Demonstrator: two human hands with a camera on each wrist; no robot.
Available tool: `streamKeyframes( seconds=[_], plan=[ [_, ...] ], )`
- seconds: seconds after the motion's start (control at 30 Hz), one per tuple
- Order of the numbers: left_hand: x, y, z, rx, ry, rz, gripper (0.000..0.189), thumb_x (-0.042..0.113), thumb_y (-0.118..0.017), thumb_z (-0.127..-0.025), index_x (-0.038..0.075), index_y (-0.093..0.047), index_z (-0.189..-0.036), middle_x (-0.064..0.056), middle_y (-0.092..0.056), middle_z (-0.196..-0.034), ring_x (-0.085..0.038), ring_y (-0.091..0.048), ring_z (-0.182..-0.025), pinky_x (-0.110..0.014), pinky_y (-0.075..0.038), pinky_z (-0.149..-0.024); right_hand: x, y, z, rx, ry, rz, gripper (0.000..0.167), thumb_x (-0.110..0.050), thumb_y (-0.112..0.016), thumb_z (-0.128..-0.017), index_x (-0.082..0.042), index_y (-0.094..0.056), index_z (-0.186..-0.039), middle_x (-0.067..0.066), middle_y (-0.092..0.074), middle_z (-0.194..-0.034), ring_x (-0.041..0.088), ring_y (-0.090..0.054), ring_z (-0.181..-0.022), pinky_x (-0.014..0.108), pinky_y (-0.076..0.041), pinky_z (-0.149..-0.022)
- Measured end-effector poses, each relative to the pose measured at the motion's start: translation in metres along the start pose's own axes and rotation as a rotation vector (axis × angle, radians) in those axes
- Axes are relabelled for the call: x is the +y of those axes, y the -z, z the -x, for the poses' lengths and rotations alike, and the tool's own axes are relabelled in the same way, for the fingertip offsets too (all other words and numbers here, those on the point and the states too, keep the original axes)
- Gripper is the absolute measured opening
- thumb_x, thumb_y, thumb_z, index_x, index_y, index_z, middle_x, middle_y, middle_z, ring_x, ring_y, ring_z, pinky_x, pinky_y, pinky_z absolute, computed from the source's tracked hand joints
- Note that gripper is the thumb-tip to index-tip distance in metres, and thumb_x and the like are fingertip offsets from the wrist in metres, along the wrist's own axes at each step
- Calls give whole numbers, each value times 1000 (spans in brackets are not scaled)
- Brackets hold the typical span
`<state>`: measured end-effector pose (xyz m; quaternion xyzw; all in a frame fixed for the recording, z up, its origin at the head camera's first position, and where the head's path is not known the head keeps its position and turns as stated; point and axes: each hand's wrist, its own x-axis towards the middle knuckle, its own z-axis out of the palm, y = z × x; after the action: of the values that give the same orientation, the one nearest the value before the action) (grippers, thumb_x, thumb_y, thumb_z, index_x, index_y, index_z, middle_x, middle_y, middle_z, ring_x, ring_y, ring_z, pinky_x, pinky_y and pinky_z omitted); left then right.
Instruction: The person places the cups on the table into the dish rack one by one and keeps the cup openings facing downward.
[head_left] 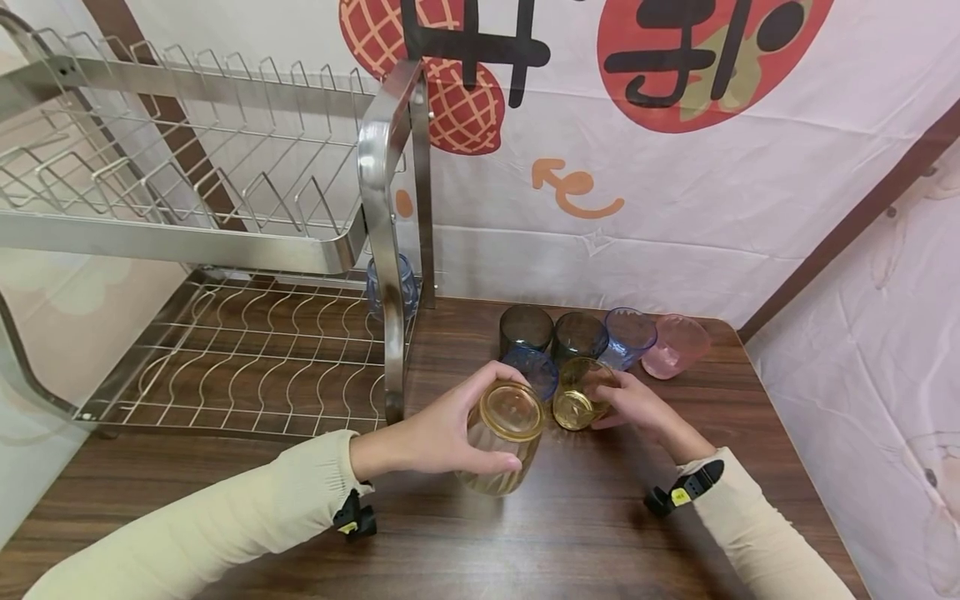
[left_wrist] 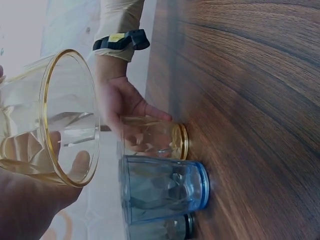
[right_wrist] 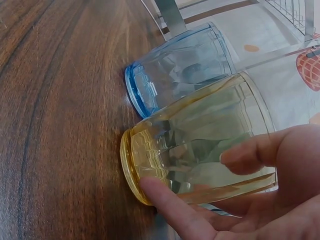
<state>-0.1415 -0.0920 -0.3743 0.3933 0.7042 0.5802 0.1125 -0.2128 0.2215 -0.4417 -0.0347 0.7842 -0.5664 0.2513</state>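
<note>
In the head view my left hand (head_left: pixel 447 429) grips an amber glass (head_left: pixel 498 437) held upside down above the table, its base facing up. The left wrist view shows this glass's wide rim (left_wrist: pixel 47 120) pointing down at the tabletop. My right hand (head_left: pixel 641 408) holds a yellow glass (head_left: pixel 576 407) that stands upright on the table, fingers and thumb against its side. One fingertip lies low near the base of that glass in the right wrist view. Touching or very near it is a blue glass (right_wrist: pixel 180 70), also upright.
Behind stand two dark glasses, one at left (head_left: pixel 525 327) and another beside it (head_left: pixel 580 333), then a blue glass (head_left: pixel 630 333) and a tilted-looking pink glass (head_left: pixel 675 346). A two-tier metal dish rack (head_left: pixel 285 250) fills the left, with a blue glass (head_left: pixel 405 287) on its lower shelf.
</note>
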Motion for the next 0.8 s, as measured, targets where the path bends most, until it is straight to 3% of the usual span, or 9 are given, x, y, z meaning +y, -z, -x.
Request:
streamKeyframes(
  seconds=[0.3, 0.57, 0.8],
  plan=[
    [6, 7, 11, -4, -14, 9, 69, 9, -86, -79, 12, -45, -135, -3, -62, -125, -21, -60, -116, -39, -46, -106, 0, -1, 0, -2, -1, 10, 48, -1, -41, -96, 17, -40, -141, 38, -44, -143, 48, -47, -131, 48, -60, -83],
    [12, 17, 19, -19, -46, 22, 69, 7, -85, -80, 6, -44, -136, -6, -62, -125, -23, -62, -115, -39, -49, -104, -3, -2, 0, 0, -12, 34, 47, 0, -40, -96, 16, -42, -141, 37, -45, -142, 44, -52, -125, 48, -60, -84],
    [19, 27, 28, -9, -33, 28, 69, 3, -83, -78, 10, -45, -135, -6, -61, -125, -25, -64, -113, -40, -50, -103, -3, -2, 0, 3, -9, 34, 47, 0, -39, -96, 16, -43, -139, 37, -47, -140, 43, -55, -122, 48, -60, -84]
  ],
)
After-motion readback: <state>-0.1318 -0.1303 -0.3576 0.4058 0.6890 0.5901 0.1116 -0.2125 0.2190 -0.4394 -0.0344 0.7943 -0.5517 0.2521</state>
